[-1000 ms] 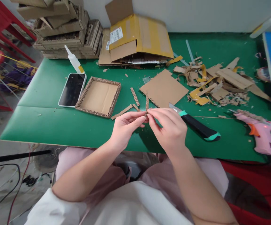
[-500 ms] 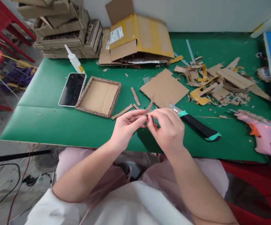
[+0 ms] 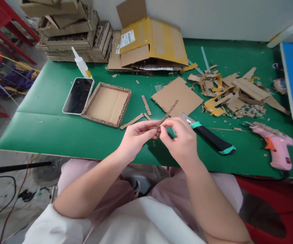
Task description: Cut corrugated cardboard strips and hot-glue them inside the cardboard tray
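Between my fingertips is a thin corrugated cardboard strip (image 3: 171,110), slanting up to the right. My left hand (image 3: 138,137) pinches its lower end between thumb and fingers. Close against it, my right hand (image 3: 180,137) is closed on the same strip; its fingertips partly hide the strip. A shallow cardboard tray (image 3: 107,105) with corrugated edging lies to the left. Loose cardboard strips (image 3: 146,105) lie just beyond my left hand, and a flat cardboard square (image 3: 178,95) beyond my right. A utility knife (image 3: 213,138) with its blade out rests right of my right hand.
A phone (image 3: 78,96) and a white glue bottle (image 3: 82,67) are at left. Stacked cardboard pieces (image 3: 70,44) and a taped box (image 3: 159,40) stand at the back. Cardboard scraps (image 3: 238,89) and a pink glue gun (image 3: 275,144) lie at right.
The strip has turned, so that more of its length shows, now leaning further right. Both hands stay close together in nearly the same place. The view has shifted slightly.
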Tool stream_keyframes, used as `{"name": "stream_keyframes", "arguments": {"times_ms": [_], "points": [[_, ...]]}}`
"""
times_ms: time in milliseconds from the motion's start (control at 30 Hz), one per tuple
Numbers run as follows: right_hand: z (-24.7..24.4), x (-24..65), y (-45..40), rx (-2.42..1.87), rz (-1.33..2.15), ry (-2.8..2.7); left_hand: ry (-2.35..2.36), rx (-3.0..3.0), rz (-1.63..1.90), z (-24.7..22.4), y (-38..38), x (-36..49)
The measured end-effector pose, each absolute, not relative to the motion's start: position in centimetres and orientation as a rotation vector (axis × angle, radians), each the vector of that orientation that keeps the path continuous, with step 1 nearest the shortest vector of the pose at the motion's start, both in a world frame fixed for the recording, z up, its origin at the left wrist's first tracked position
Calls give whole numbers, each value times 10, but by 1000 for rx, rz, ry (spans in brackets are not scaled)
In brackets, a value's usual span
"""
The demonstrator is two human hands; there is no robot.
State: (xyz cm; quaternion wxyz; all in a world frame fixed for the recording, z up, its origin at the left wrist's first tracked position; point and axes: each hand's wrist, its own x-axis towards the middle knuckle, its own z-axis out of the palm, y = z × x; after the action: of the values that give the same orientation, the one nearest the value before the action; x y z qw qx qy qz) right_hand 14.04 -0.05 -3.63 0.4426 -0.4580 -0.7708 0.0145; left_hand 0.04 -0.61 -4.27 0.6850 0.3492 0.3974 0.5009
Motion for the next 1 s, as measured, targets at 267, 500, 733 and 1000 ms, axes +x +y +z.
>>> {"name": "stream_keyframes", "arguments": {"times_ms": [267, 500, 733, 1000], "points": [[-35, 140, -2, -1193, 234, -1866, 868, 728, 1108, -39, -5, 0], [-36, 140, -2, -1156, 161, -1896, 987, 836, 1137, -39, -6, 1], [-33, 139, -2, -1182, 195, -1852, 1074, 917, 1187, -36, -5, 3], [-37, 137, -5, -1084, 3, -1903, 1130, 938, 1256, -39, -7, 3]]}}
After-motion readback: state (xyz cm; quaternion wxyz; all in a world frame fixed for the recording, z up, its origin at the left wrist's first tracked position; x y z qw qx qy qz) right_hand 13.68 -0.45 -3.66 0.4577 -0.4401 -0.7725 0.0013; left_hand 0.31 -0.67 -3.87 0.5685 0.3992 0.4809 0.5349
